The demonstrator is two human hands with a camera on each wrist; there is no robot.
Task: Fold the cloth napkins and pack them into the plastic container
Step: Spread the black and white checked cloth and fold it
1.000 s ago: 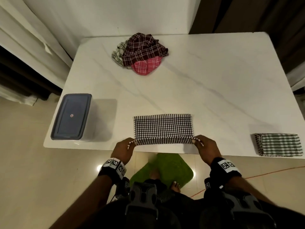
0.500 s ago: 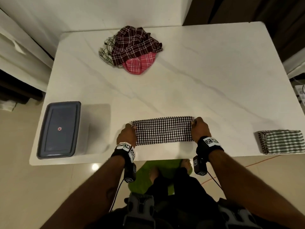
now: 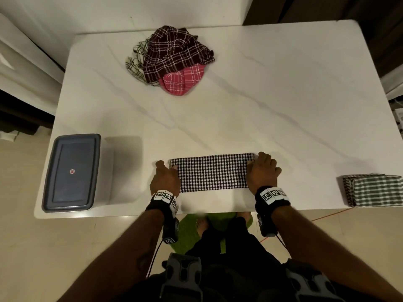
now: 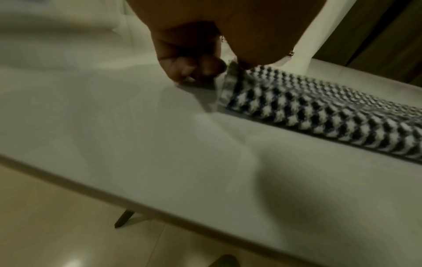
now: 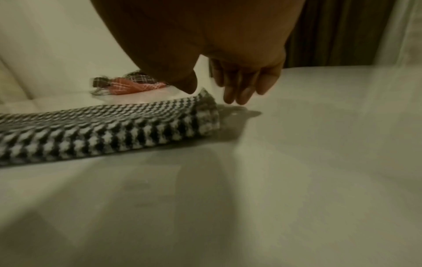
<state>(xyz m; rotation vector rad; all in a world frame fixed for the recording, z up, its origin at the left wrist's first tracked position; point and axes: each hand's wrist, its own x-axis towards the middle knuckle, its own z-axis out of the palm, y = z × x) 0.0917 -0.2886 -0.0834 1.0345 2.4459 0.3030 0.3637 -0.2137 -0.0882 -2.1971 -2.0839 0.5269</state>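
Observation:
A black-and-white houndstooth napkin (image 3: pixel 212 172) lies folded into a narrow strip near the table's front edge. My left hand (image 3: pixel 169 167) is at its left end; in the left wrist view the curled fingers (image 4: pixel 194 69) and thumb pinch the raised far corner of the napkin (image 4: pixel 230 75). My right hand (image 3: pixel 259 160) is at the right end; in the right wrist view its fingers (image 5: pixel 237 90) hang straight just past the end of the napkin (image 5: pixel 137 126), with the thumb over the corner. The plastic container (image 3: pixel 72 171), lid on, stands at the front left.
A loose pile of napkins (image 3: pixel 172 62), maroon, pink and pale checked, sits at the back of the white marble table (image 3: pixel 272 105). One folded green checked napkin (image 3: pixel 375 190) lies at the front right edge. The table drops off just behind my wrists.
Both hands carried the napkin's near edge away from me onto its far edge, halving it into a narrow strip. My right fingers have since loosened off the corner.

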